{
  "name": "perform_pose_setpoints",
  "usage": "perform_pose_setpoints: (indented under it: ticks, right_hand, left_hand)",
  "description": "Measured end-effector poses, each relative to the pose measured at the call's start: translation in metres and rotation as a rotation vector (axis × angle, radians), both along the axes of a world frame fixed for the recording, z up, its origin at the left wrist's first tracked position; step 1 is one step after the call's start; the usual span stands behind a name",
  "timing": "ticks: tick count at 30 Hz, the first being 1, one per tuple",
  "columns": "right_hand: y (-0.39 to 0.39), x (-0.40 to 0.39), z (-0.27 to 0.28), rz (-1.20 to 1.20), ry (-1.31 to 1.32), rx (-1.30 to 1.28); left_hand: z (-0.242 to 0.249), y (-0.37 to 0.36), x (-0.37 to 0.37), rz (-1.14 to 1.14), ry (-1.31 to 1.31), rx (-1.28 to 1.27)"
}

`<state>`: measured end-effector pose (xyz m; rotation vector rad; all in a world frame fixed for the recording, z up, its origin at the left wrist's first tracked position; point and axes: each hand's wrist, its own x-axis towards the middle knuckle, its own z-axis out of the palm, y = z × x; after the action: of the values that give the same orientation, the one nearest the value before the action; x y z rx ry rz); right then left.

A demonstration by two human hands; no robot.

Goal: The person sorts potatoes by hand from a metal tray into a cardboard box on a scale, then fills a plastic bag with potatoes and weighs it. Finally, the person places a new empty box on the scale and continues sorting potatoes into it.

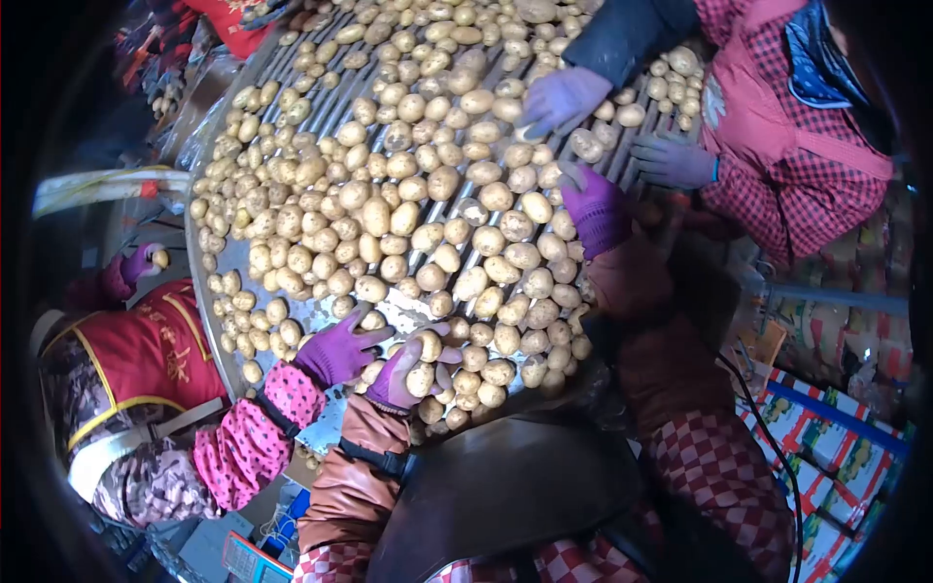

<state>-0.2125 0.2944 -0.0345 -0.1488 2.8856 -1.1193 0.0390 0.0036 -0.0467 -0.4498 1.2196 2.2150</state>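
Many potatoes [374, 216] lie on a conveyor of metal rollers [335, 102]. At the near edge, my left hand [400, 377], in a purple and grey glove, has its fingers curled around a potato [420, 379], with another potato [426, 346] close against its fingers. My right hand [591, 202], in a similar glove, is at the right side of the potatoes. Its fingers are bent inward by the rollers, and what they hold, if anything, is hidden.
A co-worker's gloved hand [342, 350] is just left of my left hand. Across the rollers, another person's hands [567, 101] reach in, one over potatoes. A third person's hand [146, 260] holds a potato at far left. Printed boxes [836, 437] stand at lower right.
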Motion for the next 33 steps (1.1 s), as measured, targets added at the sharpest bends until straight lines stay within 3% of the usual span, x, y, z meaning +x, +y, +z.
perform_pose_setpoints:
  ticks: [2,4,6,9,10,12,14,15,16,18,20,24,26,27,28,29,31,33]
  right_hand:
    - [-0.033,0.004,-0.006,0.178,0.161,-0.264]
    - [-0.075,0.013,0.004,0.32,0.086,-0.192]
    - [-0.12,0.01,-0.008,0.426,0.272,-0.113]
    - [-0.181,-0.008,-0.035,0.484,0.351,0.26]
    - [-0.193,-0.009,-0.048,0.534,0.436,0.487]
    - [-0.202,0.0,-0.057,0.436,0.706,0.615]
    - [-0.199,-0.001,-0.056,0.514,0.591,0.617]
    - [-0.197,0.001,-0.049,0.551,0.535,0.618]
    - [-0.188,0.008,-0.042,0.555,0.521,0.483]
    - [-0.16,0.03,-0.026,0.566,0.489,0.221]
    - [-0.134,0.053,-0.016,0.463,0.524,0.02]
    - [-0.113,0.096,0.013,0.786,0.203,0.065]
    - [-0.113,0.098,0.002,0.936,0.173,0.123]
    - [-0.117,0.084,0.017,0.904,-0.182,0.087]
    - [-0.117,0.063,0.003,0.892,0.001,-0.14]
    - [-0.117,0.041,0.017,0.762,-0.099,-0.208]
    - [-0.121,-0.024,0.009,0.581,0.291,-0.15]
    - [-0.152,-0.07,0.027,0.24,0.153,0.19]
  left_hand:
    - [-0.002,0.001,-0.001,0.008,-0.03,0.021]
    - [-0.007,0.007,0.0,0.069,-0.002,0.09]
    - [-0.01,0.009,0.0,0.079,0.034,0.095]
    - [-0.018,0.005,0.005,0.094,0.04,0.118]
    - [-0.02,0.005,0.006,0.114,0.036,0.14]
    - [-0.031,0.003,0.007,0.163,0.024,0.27]
    - [-0.045,0.001,0.008,0.233,-0.008,0.488]
    - [-0.051,0.0,0.006,0.257,-0.017,0.719]
    - [-0.057,-0.005,0.002,0.168,0.166,0.599]
    - [-0.042,-0.002,-0.004,0.343,0.109,0.539]
    - [-0.045,-0.004,-0.01,0.433,0.073,0.814]
    - [-0.047,0.004,-0.02,0.5,0.016,0.937]
    - [-0.056,0.008,-0.017,0.529,-0.073,0.774]
    - [-0.066,0.004,-0.012,0.477,-0.004,0.818]
    - [-0.077,0.0,-0.007,0.424,0.067,0.858]
    - [-0.075,-0.001,-0.005,0.489,0.002,0.777]
    - [-0.073,-0.004,0.0,0.425,0.016,0.596]
    - [-0.072,-0.005,0.002,0.392,0.057,0.549]
